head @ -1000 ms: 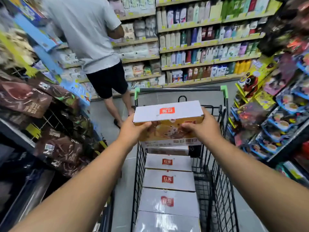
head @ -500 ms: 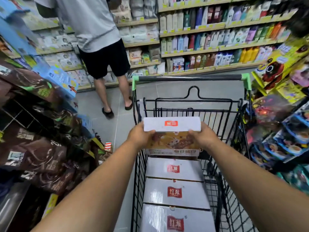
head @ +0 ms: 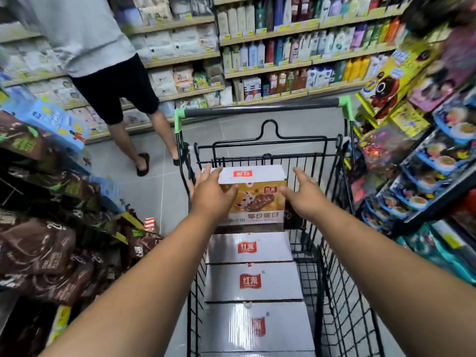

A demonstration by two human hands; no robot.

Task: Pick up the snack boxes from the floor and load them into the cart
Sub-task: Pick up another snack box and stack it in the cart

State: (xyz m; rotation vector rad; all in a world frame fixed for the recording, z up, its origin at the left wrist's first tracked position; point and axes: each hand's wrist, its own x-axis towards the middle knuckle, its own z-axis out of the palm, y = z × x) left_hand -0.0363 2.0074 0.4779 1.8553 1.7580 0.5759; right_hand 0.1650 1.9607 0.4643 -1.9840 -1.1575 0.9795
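Observation:
A white-topped snack box (head: pixel 253 194) with a chocolate-bar picture on its side stands at the far end of the black wire cart (head: pixel 332 248). In front of it, three more white boxes (head: pixel 253 282) with red logos lie flat in a row. My left hand (head: pixel 210 195) has straight fingers and touches the far box's left side. My right hand (head: pixel 302 195) hovers just off its right side with fingers spread, holding nothing.
The cart's handle (head: pixel 260 108) with green ends points away from me. A person (head: pixel 108 73) in black shorts and sandals stands on the grey floor ahead left. Brown snack bags (head: pixel 49 243) crowd the left shelf. Packed shelves (head: pixel 432 155) close in on the right.
The box went down from chest height into the far end of the cart. Both hands let go of it and opened.

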